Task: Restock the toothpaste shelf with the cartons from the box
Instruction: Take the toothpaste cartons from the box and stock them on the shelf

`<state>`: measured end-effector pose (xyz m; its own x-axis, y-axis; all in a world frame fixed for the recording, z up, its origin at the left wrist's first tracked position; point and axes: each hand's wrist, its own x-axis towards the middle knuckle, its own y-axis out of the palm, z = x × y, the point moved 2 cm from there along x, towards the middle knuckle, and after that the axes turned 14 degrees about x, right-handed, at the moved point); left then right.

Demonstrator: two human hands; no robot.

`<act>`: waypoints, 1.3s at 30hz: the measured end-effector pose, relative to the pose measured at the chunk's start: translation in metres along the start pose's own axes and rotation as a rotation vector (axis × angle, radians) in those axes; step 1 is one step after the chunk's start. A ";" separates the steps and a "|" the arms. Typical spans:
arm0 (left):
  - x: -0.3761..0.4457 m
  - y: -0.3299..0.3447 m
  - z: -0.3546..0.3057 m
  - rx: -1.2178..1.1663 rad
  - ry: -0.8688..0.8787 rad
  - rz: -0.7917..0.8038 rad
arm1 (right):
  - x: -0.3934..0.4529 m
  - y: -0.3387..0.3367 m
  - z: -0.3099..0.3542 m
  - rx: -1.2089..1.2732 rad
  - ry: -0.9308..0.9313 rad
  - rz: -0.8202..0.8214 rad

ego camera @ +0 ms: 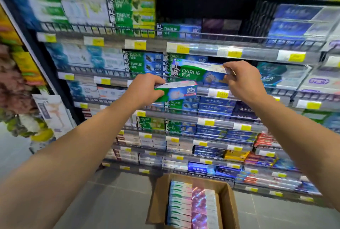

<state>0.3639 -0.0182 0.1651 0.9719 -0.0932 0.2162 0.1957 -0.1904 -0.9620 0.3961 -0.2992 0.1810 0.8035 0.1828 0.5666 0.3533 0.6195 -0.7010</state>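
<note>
Green-and-blue Darlie toothpaste carton [199,74] is being pinched at its end by the right hand [242,81] before the shelf [239,89]; the left hand [145,89] is gripping a second green-and-white carton [181,92], above the brown cardboard box [230,201] of cartons.

- I see shelves [202,48] stacked tier over tier, each with a wire rail and yellow price tags along its front edge.
- Toothpaste cartons [143,63] lie flat in stacks on them.
- On the grey tiled floor [114,201] below stands an open box [230,203], cartons packed inside.
</note>
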 end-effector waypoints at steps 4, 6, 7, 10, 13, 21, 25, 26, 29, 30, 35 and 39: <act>0.029 -0.014 0.001 0.009 0.004 -0.005 | 0.036 -0.001 -0.007 -0.019 -0.043 -0.045; 0.043 -0.016 0.004 -0.006 -0.015 -0.002 | 0.054 0.001 -0.014 -0.004 -0.058 -0.053; 0.049 -0.017 0.005 -0.008 -0.020 -0.002 | 0.063 0.002 -0.018 0.006 -0.054 -0.056; 0.068 -0.019 0.007 -0.011 -0.030 -0.010 | 0.088 0.007 -0.027 0.032 -0.052 -0.064; 0.086 -0.022 0.009 -0.046 -0.030 -0.023 | 0.111 0.010 -0.026 0.060 -0.038 -0.099; 0.144 -0.039 0.035 -0.060 0.037 -0.067 | 0.184 0.018 -0.016 0.020 0.012 -0.142; 0.175 -0.045 0.044 -0.060 0.105 -0.049 | 0.216 0.029 -0.015 -0.002 0.084 -0.113; 0.182 -0.045 0.046 -0.059 0.119 -0.043 | 0.222 0.033 -0.017 -0.013 0.096 -0.094; 0.200 -0.042 0.054 -0.058 0.149 -0.037 | 0.238 0.045 -0.021 -0.065 0.126 -0.024; 0.204 -0.040 0.057 -0.066 0.153 -0.029 | 0.242 0.048 -0.022 -0.075 0.132 0.000; 0.219 -0.033 0.070 -0.107 0.159 0.004 | 0.256 0.065 -0.023 -0.047 0.159 0.067; 0.225 -0.030 0.076 -0.147 0.180 0.007 | 0.263 0.077 -0.020 -0.027 0.187 0.101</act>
<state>0.5868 0.0414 0.2303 0.9315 -0.2656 0.2484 0.1550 -0.3279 -0.9319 0.6444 -0.2189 0.2672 0.9094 0.0971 0.4045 0.2770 0.5840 -0.7630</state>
